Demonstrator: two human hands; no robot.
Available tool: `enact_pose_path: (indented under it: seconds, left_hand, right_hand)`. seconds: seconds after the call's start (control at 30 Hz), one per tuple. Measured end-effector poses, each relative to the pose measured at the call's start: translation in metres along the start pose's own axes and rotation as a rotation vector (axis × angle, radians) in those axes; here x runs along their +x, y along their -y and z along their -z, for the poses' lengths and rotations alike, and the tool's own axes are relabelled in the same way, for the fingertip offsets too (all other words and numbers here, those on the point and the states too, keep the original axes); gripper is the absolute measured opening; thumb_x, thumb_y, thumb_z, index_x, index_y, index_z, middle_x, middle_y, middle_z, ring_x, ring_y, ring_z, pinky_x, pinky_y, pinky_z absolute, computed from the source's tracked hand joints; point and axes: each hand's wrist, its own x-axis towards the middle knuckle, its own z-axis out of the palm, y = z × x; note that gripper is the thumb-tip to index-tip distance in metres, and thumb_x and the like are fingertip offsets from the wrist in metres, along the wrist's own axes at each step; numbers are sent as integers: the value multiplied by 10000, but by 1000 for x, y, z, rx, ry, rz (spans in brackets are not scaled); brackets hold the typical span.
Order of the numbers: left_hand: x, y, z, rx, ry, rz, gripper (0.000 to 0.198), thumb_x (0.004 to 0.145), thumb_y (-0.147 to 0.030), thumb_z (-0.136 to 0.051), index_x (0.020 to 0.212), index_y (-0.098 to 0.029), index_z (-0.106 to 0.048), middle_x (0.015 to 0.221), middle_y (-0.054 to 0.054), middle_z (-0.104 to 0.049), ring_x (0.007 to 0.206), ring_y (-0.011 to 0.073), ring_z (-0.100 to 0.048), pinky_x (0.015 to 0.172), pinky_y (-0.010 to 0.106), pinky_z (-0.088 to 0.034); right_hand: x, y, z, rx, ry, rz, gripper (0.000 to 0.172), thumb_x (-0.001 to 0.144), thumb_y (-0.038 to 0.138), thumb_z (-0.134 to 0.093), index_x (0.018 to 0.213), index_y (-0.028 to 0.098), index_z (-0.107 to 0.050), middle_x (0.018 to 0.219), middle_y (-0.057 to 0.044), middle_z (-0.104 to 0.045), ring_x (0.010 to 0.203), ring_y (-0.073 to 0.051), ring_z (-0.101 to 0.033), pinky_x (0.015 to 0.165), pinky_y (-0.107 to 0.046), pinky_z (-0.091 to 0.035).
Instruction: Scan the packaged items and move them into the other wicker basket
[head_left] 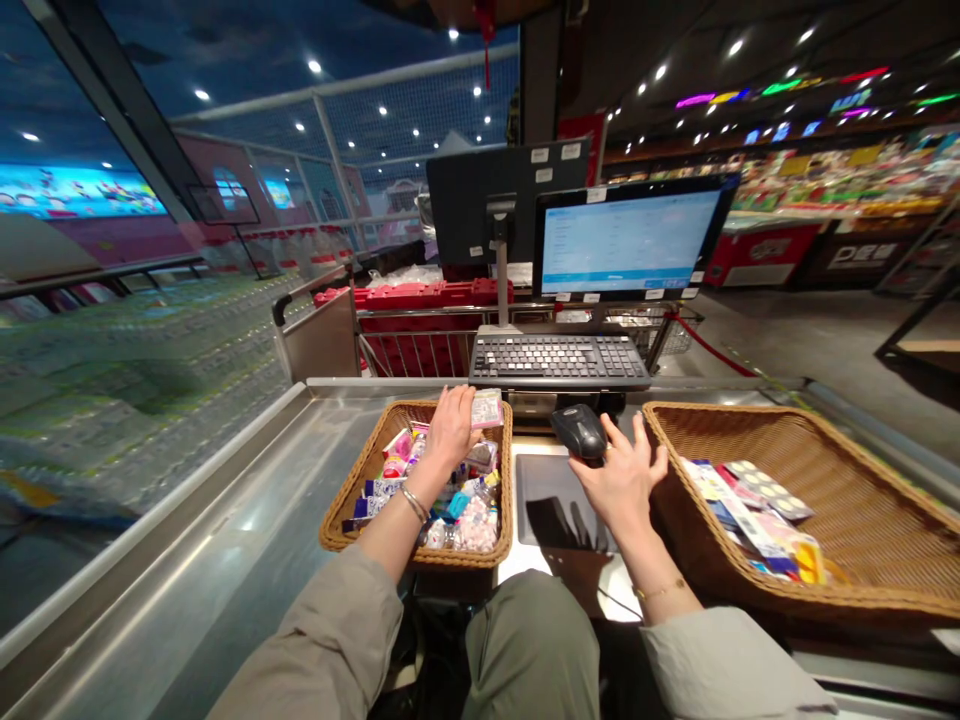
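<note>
My left hand (451, 432) is closed on a small pink-and-white box (487, 409) at the far right corner of the left wicker basket (335, 505). Beneath that hand, the basket holds several packets, tubes and small bottles. My right hand (621, 478) has its thumb and index finger against a black barcode scanner (579, 432) with a rounded head, while its other fingers are spread. The scanner's handle is hidden. Under it lies a grey rectangular pad (534, 490) crossed by the hand's dark shadow.
A keyboard (559, 356) and a lit monitor (630, 240) stand ahead. At right, a larger wicker basket (885, 510) holds flat packs, including a blister card (765, 487). The metal counter (255, 500) extends left. Beyond it is a cart (412, 345) with red crates.
</note>
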Motion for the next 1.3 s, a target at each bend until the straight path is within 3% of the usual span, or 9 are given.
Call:
enact_pose_path:
  seconds: [0.4, 0.7, 0.87, 1.3]
  left_hand:
    - [26, -41, -5, -66, -50, -47, 719, 781, -175, -714, 1435, -67, -436, 1397, 236, -593, 1340, 346, -558, 1231, 563, -364]
    - [40, -74, -5, -55, -10, -44, 690, 814, -223, -706, 1441, -47, -478, 1438, 237, -589, 1387, 351, -524, 1254, 576, -306]
    - [46, -83, 0, -34, -5, -23, 696, 840, -257, -684, 1481, -83, -474, 1475, 218, -576, 1426, 366, -483, 1258, 622, -247]
    - [46, -90, 1, -49, 3, 15, 663, 854, -275, -675, 1473, -114, -502, 1489, 180, -578, 1443, 364, -461, 1268, 660, -167]
  right_hand:
    - [2, -4, 16, 2, -16, 23, 192, 793, 387, -655, 808, 211, -730, 1398, -99, -660, 1498, -406, -316, 1156, -759, -145]
    - [2, -10, 26, 5, -3, 54, 196, 783, 390, -666, 830, 218, -746, 1412, -89, -651, 1510, -408, -304, 1162, -754, -135]
    - [2, -9, 29, 1, 9, 65, 205, 784, 376, -662, 887, 230, -763, 1422, -81, -645, 1522, -398, -288, 1168, -751, -116]
    - [2, -10, 27, 27, 15, 105, 135, 749, 342, -695, 781, 218, -739, 1403, -74, -660, 1512, -415, -307, 1163, -762, -114]
